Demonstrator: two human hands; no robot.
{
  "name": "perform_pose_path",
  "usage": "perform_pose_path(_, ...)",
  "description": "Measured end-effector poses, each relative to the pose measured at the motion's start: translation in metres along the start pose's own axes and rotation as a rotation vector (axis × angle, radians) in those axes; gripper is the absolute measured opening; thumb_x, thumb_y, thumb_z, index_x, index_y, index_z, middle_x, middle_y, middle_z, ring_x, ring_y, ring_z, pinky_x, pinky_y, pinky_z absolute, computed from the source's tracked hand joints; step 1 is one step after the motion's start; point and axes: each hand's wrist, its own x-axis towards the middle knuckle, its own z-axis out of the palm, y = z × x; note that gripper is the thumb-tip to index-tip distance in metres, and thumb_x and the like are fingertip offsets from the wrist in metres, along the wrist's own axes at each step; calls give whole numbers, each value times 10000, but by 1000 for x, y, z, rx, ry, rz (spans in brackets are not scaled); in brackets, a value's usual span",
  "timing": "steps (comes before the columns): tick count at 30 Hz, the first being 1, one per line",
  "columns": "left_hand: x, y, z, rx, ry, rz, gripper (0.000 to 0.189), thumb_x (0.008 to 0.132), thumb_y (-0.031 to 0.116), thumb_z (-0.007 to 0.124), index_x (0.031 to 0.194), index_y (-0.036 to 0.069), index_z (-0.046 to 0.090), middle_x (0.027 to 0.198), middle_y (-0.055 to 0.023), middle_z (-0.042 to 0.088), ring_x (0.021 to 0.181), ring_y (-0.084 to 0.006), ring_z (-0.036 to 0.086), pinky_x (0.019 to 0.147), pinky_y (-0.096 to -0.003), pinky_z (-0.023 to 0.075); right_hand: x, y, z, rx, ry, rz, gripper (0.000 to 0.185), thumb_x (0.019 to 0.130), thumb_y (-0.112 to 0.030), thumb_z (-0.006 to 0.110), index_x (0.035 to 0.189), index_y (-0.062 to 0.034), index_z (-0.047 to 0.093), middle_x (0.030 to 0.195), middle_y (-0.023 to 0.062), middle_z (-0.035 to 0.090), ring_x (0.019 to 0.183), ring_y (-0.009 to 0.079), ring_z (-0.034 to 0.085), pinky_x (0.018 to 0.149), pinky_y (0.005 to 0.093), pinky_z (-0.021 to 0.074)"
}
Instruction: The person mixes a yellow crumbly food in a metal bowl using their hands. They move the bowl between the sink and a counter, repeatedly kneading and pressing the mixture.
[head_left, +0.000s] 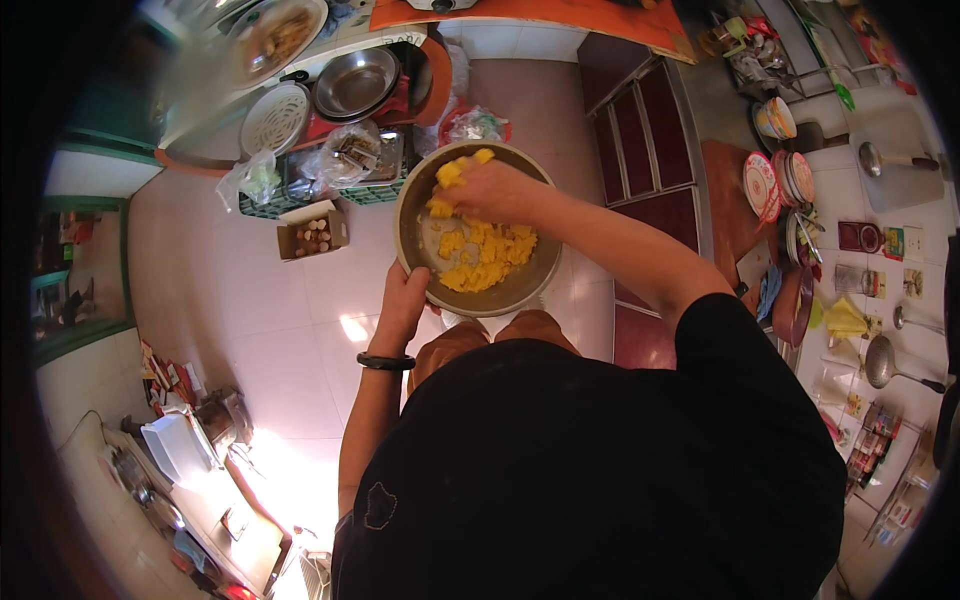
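A wide, deep bowl (550, 262) is held in front of my body, above the tiled floor. My left hand (405, 304) grips its rim at the near left, thumb on the outside wall and rim; a dark bangle (385, 361) circles that wrist. Inside lies a crumbly yellow mash (487, 259), mostly on the near side of the bottom. My right hand (491, 191) reaches in at the far side, its fingers closed around a lump of the yellow mash (451, 174). The fingertips are partly hidden by the hand and the mash.
A cardboard box of eggshells (313, 231) stands on the floor at left. Beyond it are a green crate (262, 202), a white colander (275, 118) and a metal basin (356, 82). Dark red cabinets (652, 127) and a counter with patterned plates (761, 186) flank my right.
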Motion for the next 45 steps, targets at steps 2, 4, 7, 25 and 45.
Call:
perform_pose_path(2,1,-4,1,-50,42,40,317,856,105,430,1113,-62,508,809,-121,620,527,-173,582,420,-273,482,-10,5,-3,18,40,195,384,881,-190,597,1263,-181,559,938,203,606,908,398,606,783,461,504)
perform_pose_path(4,3,-10,4,-93,97,60,317,859,110,434,1115,-62,507,827,-131,626,540,-180,595,422,-277,491,-28,-5,4,145,105,451,426,899,-186,574,1319,-155,508,984,236,604,955,420,599,796,476,500)
perform_pose_path(7,8,-22,13,-153,181,66,322,861,114,441,1124,-60,508,856,-144,633,561,-193,614,428,-282,507,-43,-33,29,387,75,821,525,914,-201,559,1407,-106,406,1102,307,569,1033,468,570,863,505,472)
perform_pose_path(25,22,-31,73,-155,137,34,341,868,100,435,1165,-66,466,881,-153,641,583,-206,636,435,-293,538,-65,4,35,193,75,576,403,853,-85,563,1250,-106,495,1043,245,607,984,439,594,825,492,504)
perform_pose_path(45,21,-29,137,-135,70,-1,340,858,106,460,1150,-63,500,902,-141,635,605,-194,634,442,-290,524,-106,58,-70,62,-317,137,599,805,-207,622,1382,-180,464,1124,261,563,1053,434,554,922,480,457)
